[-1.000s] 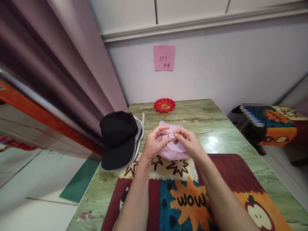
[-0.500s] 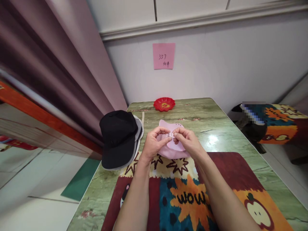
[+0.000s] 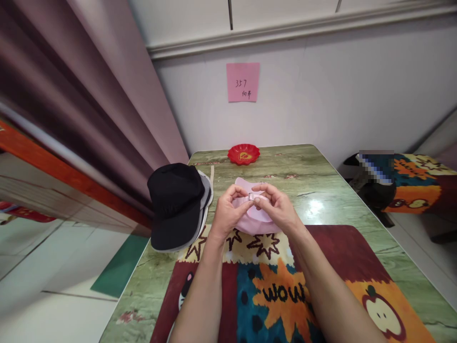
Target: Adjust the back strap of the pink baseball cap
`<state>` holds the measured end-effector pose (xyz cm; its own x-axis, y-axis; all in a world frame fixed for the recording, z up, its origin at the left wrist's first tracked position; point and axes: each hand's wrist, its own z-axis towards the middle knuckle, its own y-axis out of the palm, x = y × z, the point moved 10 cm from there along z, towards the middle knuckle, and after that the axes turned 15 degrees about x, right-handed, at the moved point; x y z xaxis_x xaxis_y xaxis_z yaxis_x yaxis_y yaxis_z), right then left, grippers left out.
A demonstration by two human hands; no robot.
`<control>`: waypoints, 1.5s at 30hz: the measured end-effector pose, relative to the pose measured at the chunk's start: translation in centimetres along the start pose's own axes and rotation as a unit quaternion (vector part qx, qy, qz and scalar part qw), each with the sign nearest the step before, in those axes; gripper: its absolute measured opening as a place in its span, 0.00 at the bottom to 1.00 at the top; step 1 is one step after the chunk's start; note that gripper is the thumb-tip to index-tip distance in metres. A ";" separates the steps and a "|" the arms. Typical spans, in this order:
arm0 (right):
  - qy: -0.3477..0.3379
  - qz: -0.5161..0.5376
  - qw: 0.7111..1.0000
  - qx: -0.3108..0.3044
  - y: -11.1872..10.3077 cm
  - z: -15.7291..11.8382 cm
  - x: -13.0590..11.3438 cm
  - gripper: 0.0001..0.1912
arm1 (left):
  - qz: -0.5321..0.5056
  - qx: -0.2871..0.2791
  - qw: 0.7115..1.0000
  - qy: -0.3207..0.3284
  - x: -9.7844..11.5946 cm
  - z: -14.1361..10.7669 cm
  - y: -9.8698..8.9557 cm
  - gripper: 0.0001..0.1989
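A pink cap [image 3: 259,224] lies on the far part of the patterned mat, its back strap raised toward me. On that strap sits a small metal buckle [image 3: 250,196]. My left hand [image 3: 231,208] pinches the strap at the buckle's left side between thumb and fingers. From the right, my right hand [image 3: 278,208] grips the strap close beside the buckle, thumb below and index finger above. The cap's brim points away, partly hidden behind my fingers. Left of my hands rests a stack of caps, a black cap [image 3: 174,205] on top with grey and white ones beneath.
A red scalloped dish [image 3: 243,155] stands near the back edge of the green marbled table [image 3: 342,200]. Under my forearms spreads a colourful mat [image 3: 332,252]. A pink note [image 3: 243,82] is stuck on the wall. At right is another covered table [image 3: 416,190].
My right fingers have shifted on the strap, the index finger lifting slightly above the buckle. The buckle now shows more plainly between the hands. The stack of caps and the dish stay put.
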<state>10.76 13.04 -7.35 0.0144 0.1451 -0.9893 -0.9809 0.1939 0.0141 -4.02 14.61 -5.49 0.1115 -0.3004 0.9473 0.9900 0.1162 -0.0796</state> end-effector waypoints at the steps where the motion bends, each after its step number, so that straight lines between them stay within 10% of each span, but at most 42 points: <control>1: -0.019 -0.010 1.000 -0.003 0.0 0.0 -0.2 0.17 | 0.010 0.001 1.000 0.006 0.1 0.0 0.0 0.11; 38: -0.253 -0.208 0.945 -0.021 1.3 -1.3 -4.2 0.17 | 0.024 0.029 0.999 -0.033 1.2 -0.3 -1.2 0.05; 45: -0.153 -0.283 0.947 -0.027 -5.4 -0.1 -3.1 0.40 | 0.073 -0.010 0.997 -0.008 1.1 0.5 -2.2 0.12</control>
<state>16.04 11.46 -4.33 0.5871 0.3083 -0.7485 -0.8082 0.2758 -0.5204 -6.09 14.45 -4.12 0.2525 -0.2660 0.9303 0.9650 0.1393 -0.2221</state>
